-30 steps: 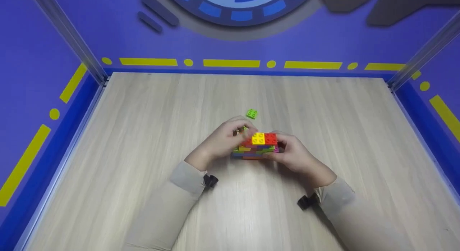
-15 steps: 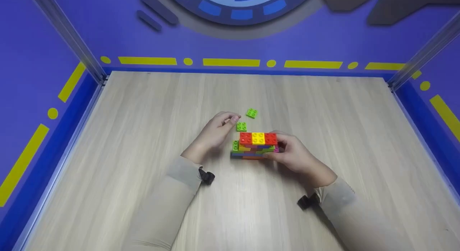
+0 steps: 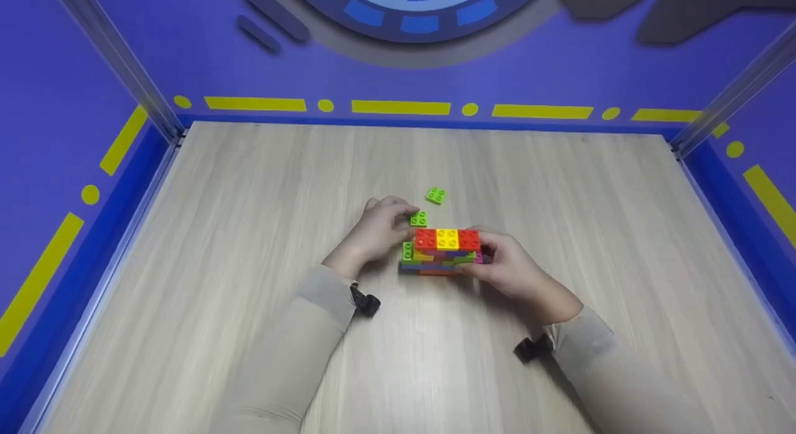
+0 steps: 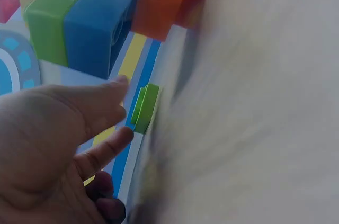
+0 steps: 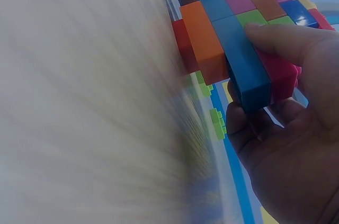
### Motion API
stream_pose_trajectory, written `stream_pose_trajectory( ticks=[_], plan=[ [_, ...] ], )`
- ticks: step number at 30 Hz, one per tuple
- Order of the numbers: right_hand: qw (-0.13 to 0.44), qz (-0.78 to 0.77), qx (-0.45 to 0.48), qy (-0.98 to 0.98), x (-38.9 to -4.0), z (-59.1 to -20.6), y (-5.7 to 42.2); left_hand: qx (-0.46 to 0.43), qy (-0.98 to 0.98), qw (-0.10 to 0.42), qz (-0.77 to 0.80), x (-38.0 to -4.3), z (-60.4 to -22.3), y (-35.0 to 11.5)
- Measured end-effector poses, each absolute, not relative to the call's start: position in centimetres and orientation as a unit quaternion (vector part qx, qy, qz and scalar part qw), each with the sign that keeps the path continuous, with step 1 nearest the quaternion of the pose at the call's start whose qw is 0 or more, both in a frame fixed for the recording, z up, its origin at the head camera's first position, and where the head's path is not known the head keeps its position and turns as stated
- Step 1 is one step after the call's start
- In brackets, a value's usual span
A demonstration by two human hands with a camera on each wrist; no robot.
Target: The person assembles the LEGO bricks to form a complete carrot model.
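Note:
A block built of multicoloured toy building bricks [image 3: 447,239] stands on the table, red and yellow on top, with blue, green and orange courses lower down. My right hand [image 3: 513,263] grips its right side; the right wrist view shows the thumb [image 5: 280,41] across the front and fingers behind. Just behind the block's left end lies a small green brick [image 3: 418,219]. My left hand [image 3: 379,232] is beside that brick, its fingertips right at it. In the left wrist view, the thumb and fingers are spread apart near a green brick [image 4: 145,108].
A second green brick [image 3: 436,195] lies a little farther back on the wooden table [image 3: 298,173]. Blue printed panels [image 3: 410,79] wall the table at the back and sides. A black wrist camera [image 3: 367,304] sits at the left cuff.
My left hand moved off the block's top left to the back left, uncovering the near green brick, then shifted right to that brick. The right hand keeps its hold.

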State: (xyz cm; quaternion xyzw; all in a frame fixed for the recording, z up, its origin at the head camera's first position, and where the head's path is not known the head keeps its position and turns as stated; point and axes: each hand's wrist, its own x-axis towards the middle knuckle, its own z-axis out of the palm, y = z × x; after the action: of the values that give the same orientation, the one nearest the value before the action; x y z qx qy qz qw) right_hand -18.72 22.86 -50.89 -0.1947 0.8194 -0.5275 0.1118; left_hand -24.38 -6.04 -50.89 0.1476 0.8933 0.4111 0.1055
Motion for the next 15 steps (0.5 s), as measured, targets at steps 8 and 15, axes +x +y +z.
stream_pose_trajectory(
  ticks=[8, 15],
  plan=[
    [0.116, -0.529, -0.193, 0.818, -18.78, -50.81, 22.97, 0.141, 0.911, 0.084, 0.378, -24.59, -50.94, -5.50],
    [0.117, -0.530, -0.194, 0.817, -18.79, -50.75, 22.96, 0.126, 0.920, 0.060, 0.367, -24.63, -50.92, -5.51]
  ],
)
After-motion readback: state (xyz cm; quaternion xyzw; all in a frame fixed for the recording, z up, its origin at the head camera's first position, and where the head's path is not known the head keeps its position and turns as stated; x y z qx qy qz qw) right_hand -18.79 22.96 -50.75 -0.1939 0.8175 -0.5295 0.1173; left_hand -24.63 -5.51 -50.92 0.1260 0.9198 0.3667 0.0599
